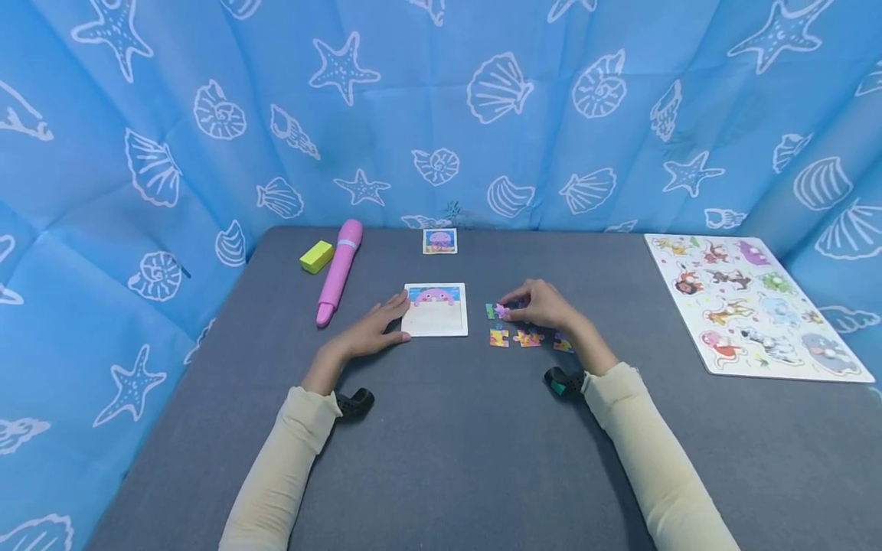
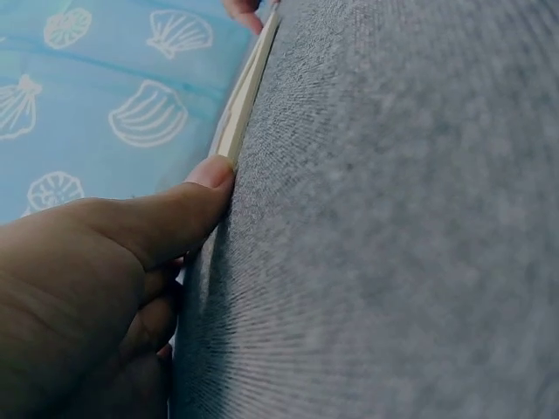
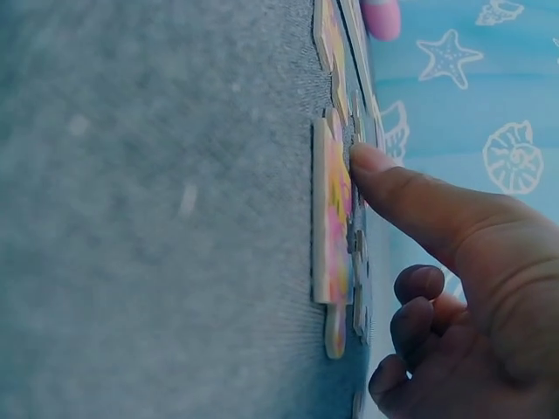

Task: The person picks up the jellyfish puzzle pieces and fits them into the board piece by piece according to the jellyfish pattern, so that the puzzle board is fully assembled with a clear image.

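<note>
A square white puzzle tray (image 1: 434,323) lies mid-table, with a pink sea-creature picture along its upper part and bare wood below. My left hand (image 1: 375,325) holds the tray by its left side; the thumb (image 2: 210,173) touches its near edge. To the tray's right, my right hand (image 1: 544,306) pinches a pink puzzle piece (image 1: 502,311) beside a green part. Just below lie a yellow piece (image 1: 499,338), a yellow-pink piece (image 1: 528,338) and another piece (image 1: 563,343), partly under the wrist. Its thumb (image 3: 376,161) shows in the right wrist view, where the pinched piece is mostly hidden.
A small picture card (image 1: 439,241) lies at the table's back edge. At the left are a pink microphone-like stick (image 1: 340,272) and a yellow block (image 1: 317,257). A white animal board (image 1: 758,306) lies at the right. A blue shell-print curtain (image 1: 413,115) hangs behind.
</note>
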Demonstrator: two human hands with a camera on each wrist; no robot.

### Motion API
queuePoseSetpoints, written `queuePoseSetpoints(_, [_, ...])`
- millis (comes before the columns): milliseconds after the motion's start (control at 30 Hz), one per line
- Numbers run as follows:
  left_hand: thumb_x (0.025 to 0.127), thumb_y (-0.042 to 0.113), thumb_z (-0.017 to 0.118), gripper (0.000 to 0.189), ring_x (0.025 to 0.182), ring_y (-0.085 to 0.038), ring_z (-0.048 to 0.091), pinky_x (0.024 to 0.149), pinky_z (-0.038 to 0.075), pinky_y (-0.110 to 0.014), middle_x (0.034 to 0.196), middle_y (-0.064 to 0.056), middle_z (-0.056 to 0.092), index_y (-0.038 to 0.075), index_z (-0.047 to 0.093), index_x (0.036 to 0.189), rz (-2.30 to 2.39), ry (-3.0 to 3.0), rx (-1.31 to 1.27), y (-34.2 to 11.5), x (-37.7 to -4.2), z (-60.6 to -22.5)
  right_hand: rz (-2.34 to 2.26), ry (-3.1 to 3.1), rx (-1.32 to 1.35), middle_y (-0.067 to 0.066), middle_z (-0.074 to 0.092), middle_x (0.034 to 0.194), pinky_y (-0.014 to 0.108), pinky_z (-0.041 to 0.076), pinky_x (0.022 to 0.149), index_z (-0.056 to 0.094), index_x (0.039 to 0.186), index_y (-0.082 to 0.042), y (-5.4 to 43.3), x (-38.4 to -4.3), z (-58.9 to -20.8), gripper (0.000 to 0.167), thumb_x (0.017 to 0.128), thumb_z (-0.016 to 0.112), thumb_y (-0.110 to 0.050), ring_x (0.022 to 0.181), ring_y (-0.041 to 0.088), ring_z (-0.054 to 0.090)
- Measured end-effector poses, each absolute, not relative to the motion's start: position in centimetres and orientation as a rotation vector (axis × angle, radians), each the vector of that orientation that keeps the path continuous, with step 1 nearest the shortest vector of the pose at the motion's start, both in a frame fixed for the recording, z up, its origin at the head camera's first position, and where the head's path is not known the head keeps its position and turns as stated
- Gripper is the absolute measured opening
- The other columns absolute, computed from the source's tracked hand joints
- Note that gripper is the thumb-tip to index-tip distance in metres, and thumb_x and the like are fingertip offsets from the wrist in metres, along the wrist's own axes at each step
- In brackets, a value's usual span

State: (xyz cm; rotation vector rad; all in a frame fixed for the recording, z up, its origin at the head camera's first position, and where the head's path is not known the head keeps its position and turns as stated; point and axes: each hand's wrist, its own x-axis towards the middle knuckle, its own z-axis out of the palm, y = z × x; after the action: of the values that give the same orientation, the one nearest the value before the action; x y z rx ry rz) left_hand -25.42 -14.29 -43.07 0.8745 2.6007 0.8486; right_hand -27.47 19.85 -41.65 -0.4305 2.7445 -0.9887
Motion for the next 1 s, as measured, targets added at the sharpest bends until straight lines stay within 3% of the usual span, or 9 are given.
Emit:
queuePoseSetpoints(267, [0.091,0.029,0.056,0.070,0.143,-0.026,0.009,0.115,0.006,-0.048,0.155,-0.010,0.011,0.005,0.020,0.146,0.867,2.598,0.860,-14.8,-25.3,-43.2,-1.032,2.755,-0.511,0.010,0.055,0.089,0.029,0.034,0.064,0.071,0.101,-0.010,17.7,-28.0,-41.4,0.025,0.078,0.072,-0.018,0.075,0.019,0.041])
queuePoseSetpoints(600, [0.090,0.028,0.058,0.067,0.142,-0.027,0.012,0.115,0.009,-0.049,0.154,-0.011,0.016,0.004,0.025,0.144,0.899,2.599,0.886,-14.7,-25.6,-43.2,-1.097,2.713,-0.625,0.005,0.042,0.073,0.027,0.031,0.057,0.072,0.100,-0.008,10.9,-28.9,-41.4,0.022,0.080,0.070,-0.015,0.065,0.017,0.036])
queuePoseSetpoints(1000, [0.092,0.029,0.055,0.067,0.143,-0.026,0.011,0.115,0.008,-0.048,0.154,-0.010,0.014,0.004,0.023,0.145,0.861,2.591,0.871,-14.9,-25.8,-42.9,-1.062,2.726,-0.583,0.007,0.054,0.081,0.025,0.031,0.059,0.072,0.103,-0.009,7.3,-29.5,-42.0,0.030,0.075,0.076,-0.020,0.070,0.016,0.039])
